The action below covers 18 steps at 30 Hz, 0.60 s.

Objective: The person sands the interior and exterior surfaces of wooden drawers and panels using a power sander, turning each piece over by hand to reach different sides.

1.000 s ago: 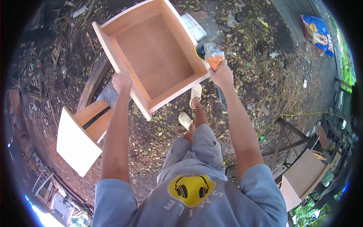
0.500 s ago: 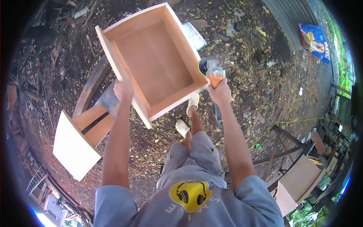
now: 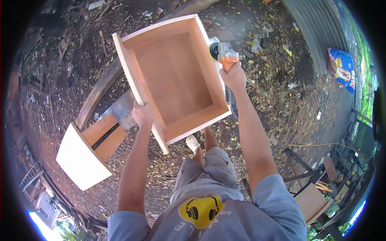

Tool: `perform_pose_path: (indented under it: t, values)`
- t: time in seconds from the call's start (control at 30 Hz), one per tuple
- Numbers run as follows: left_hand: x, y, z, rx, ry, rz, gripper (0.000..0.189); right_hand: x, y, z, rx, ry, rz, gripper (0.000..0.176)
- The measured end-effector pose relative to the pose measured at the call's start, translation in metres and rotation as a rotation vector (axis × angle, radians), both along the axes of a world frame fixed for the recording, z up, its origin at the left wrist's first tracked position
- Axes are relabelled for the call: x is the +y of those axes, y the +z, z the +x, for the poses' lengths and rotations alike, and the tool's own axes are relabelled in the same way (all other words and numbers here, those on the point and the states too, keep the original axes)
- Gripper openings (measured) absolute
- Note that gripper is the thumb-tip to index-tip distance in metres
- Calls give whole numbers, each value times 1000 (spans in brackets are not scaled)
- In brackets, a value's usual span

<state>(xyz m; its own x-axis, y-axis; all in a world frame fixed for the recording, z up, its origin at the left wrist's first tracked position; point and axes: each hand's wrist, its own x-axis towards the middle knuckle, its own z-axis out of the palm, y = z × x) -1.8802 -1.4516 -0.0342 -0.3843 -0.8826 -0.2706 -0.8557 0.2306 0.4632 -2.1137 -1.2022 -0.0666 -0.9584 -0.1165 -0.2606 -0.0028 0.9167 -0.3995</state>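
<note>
Pale plywood forms an open box [image 3: 177,76], a drawer-like carcass with a reddish-brown bottom panel, standing in the upper middle of the view above leaf-strewn dirt ground [image 3: 277,92]. The left hand [image 3: 143,115] is closed over the top edge of the box's left side wall near its close end, fingers curled around the thin board. The right hand [image 3: 233,76] is wrapped tight around the body of an orange power sander [image 3: 225,54], which sits just outside the box's right side wall towards the far corner. Its round pad faces that wall and seems to touch it, though the contact itself is hard to make out. Both arms are stretched forward from a grey shirt with a yellow headphone print [image 3: 201,211]. Below the box's near corner, one foot in a white clog [image 3: 193,141] shows on the ground. To the left, well apart from the box, a second box with a white front panel [image 3: 82,160] lies tilted, and a curved timber piece [image 3: 96,94] runs beside it. Off to the right are a corrugated metal sheet [image 3: 317,28], a blue printed bag [image 3: 341,68] and a yellow cord [image 3: 317,145] trailing over the dirt.
</note>
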Motion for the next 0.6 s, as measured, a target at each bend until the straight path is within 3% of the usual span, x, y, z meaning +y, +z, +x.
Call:
perform_pose_path:
  t: [0.33, 0.6]
  values:
    - [-2, -7, 6, -29, 12, 30, 39, -75, 3, -94, 15, 114, 13, 61]
    - [-1, -11, 7, -62, 10, -6, 51, -119, 5, -141, 24, 163, 54, 69]
